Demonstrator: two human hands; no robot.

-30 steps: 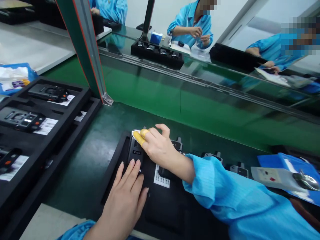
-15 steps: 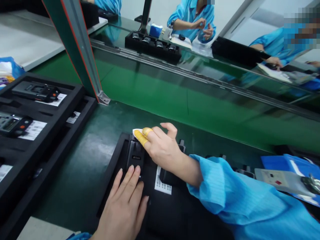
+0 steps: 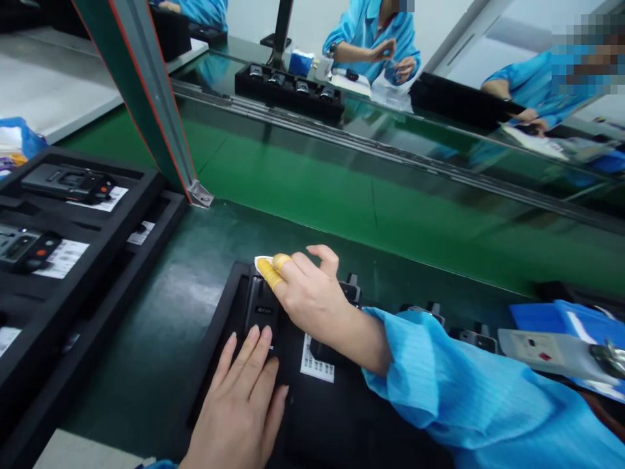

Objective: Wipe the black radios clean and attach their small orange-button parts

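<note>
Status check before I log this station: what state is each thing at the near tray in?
foam tray: flat on the green surface.
black device: lying seated in the foam tray.
barcode label: lying flat in the tray.
white pad: pressed at the device's far end.
left hand: open, flat, fingertips on the device's near end.
right hand: curled, yellow-capped fingers on the white pad.

Factory line, green conveyor belt (image 3: 312, 189), blue-smocked co-workers (image 3: 375, 39)

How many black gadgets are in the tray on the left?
2. The far gadget lies in the back slot of the black tray; the near gadget lies one slot closer. More may be hidden beyond the picture's left edge.
</note>
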